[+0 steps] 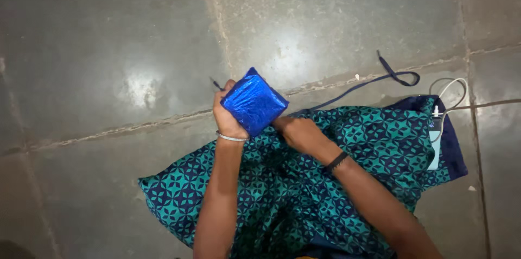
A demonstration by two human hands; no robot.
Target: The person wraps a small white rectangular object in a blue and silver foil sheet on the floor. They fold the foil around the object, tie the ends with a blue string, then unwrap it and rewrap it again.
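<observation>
My left hand grips a shiny blue folded bundle, holding it just above the floor at its left side. My right hand sits under the bundle's lower right edge, fingers curled against it and resting on a teal and navy patterned cloth. That cloth spreads over the floor beneath both forearms. A silver bangle circles my left wrist and a black band my right.
Grey stone floor tiles with worn joints surround the cloth. A navy strap loops on the floor at the upper right. A pale blue device with a white cable lies on the cloth's right edge.
</observation>
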